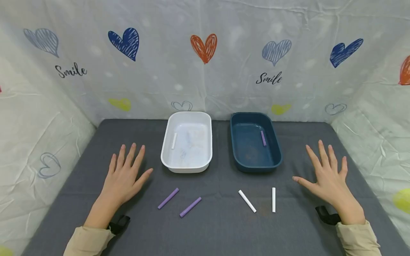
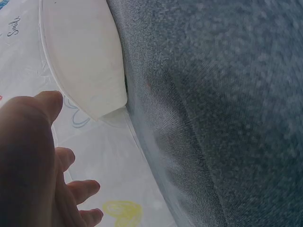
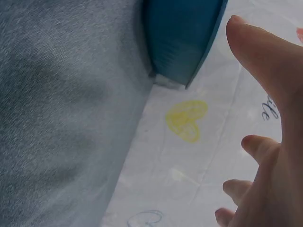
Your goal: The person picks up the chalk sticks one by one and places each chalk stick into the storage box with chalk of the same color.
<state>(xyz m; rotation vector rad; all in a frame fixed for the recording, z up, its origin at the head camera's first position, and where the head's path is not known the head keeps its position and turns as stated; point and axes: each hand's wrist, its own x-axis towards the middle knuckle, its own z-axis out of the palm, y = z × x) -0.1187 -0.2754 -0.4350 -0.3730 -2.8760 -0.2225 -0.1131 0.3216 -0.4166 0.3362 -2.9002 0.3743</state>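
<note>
Two slim purple sticks [image 1: 168, 198] lie on the grey table [image 1: 217, 231], both slanting the same way, their far ends toward the right. To their right are two slim white sticks [image 1: 247, 201], one slanted with its far end toward the left, the other pointing straight away from the person. Behind them stand two deep, round-cornered trays: a glossy white tray [image 1: 187, 170] holding a single white stick [image 1: 174, 140], and a dark blue tray [image 1: 257, 168] holding a single purple stick [image 1: 263, 138]. The left hand [image 1: 123, 177] is spread, palm down and holding nothing, left of the white tray and of the loose purple sticks, its thumb pointing toward them. The right hand [image 1: 330, 181] is likewise spread and holds nothing, right of the blue tray and of the loose white sticks. Whether either palm touches the table is hard to tell from these angles.
</note>
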